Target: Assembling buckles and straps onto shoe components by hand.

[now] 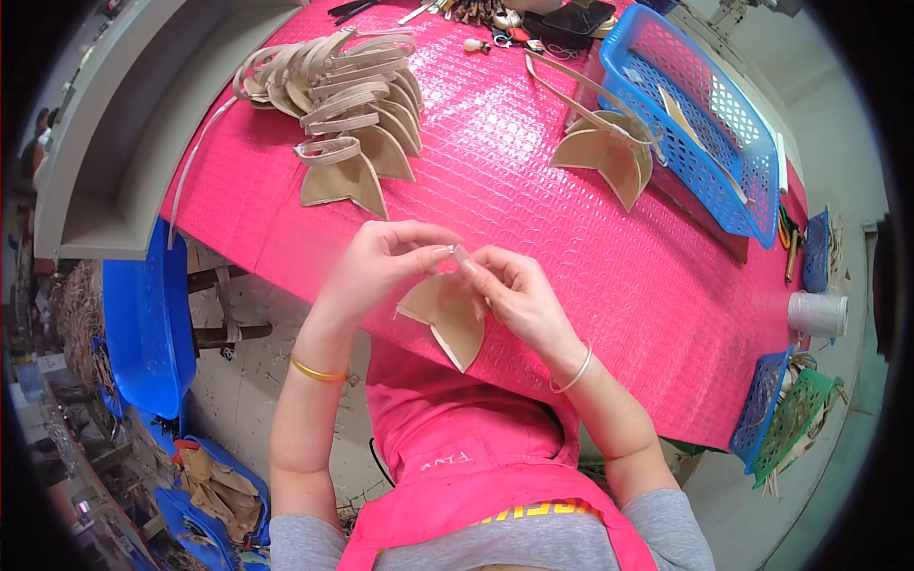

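Near the table's front edge, a beige sandal heel piece (446,309) with two pointed, pale-edged flaps hangs below my hands. My left hand (381,265) pinches the small end of its strap between thumb and fingertips. My right hand (519,293) grips the same piece from the right, thumb and index finger meeting at the strap. The fingers partly hide the strap and whatever small fitting is on it. Ahead on the left lies a row of similar heel pieces (357,124) with looped straps. A few more heel pieces (605,157) lie ahead on the right.
A blue perforated basket (700,119) stands tilted at the right of the pink-covered table (476,152). A grey shelf box (114,124) borders the left, above a blue bin (148,324). A thread spool (817,314) and a green basket (795,419) sit at the right edge.
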`<action>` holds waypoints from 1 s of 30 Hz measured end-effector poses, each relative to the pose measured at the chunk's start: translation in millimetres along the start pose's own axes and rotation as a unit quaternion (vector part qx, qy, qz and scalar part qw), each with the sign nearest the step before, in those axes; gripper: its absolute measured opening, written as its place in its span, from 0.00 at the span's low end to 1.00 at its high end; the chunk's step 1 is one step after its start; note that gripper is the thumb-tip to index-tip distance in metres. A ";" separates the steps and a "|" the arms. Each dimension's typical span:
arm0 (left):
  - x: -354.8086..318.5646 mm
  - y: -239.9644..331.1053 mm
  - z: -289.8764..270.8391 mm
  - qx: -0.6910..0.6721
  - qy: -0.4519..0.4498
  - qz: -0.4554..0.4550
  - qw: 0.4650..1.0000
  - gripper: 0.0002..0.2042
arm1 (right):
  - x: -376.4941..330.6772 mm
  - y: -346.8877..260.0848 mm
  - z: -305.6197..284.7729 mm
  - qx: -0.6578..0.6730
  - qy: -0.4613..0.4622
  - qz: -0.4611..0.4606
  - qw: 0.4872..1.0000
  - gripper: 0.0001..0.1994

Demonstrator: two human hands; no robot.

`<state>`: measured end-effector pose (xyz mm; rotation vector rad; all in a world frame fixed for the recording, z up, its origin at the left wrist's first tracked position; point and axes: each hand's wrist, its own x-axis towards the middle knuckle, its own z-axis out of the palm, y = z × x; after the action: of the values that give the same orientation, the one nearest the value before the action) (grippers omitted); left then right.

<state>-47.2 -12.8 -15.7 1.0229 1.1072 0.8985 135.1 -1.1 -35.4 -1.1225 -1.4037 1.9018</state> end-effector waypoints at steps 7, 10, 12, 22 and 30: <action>0.0 -3.1 -4.2 -0.015 -0.015 -0.016 1.000 0.10 | -4.6 -3.3 4.7 -0.012 -0.036 0.018 0.999 0.12; 3.9 -8.8 -3.7 0.031 0.004 0.019 0.999 0.10 | -5.8 -2.0 3.5 -0.011 -0.027 0.031 0.999 0.12; 6.1 -13.4 -4.0 0.030 0.012 0.033 0.999 0.09 | -6.5 -1.5 1.7 -0.013 -0.034 0.032 0.999 0.12; 4.6 0.8 9.0 -0.028 0.035 0.023 0.999 0.09 | -2.8 -1.7 6.5 0.025 -0.005 -0.030 0.999 0.11; 5.3 -0.4 12.0 0.026 0.049 0.032 0.998 0.10 | 5.6 14.9 22.1 0.115 0.066 -0.122 0.984 0.10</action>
<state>-34.4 -10.3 -16.0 1.0717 1.1907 0.9848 114.3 -12.9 -48.6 -0.9048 -1.1576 1.7296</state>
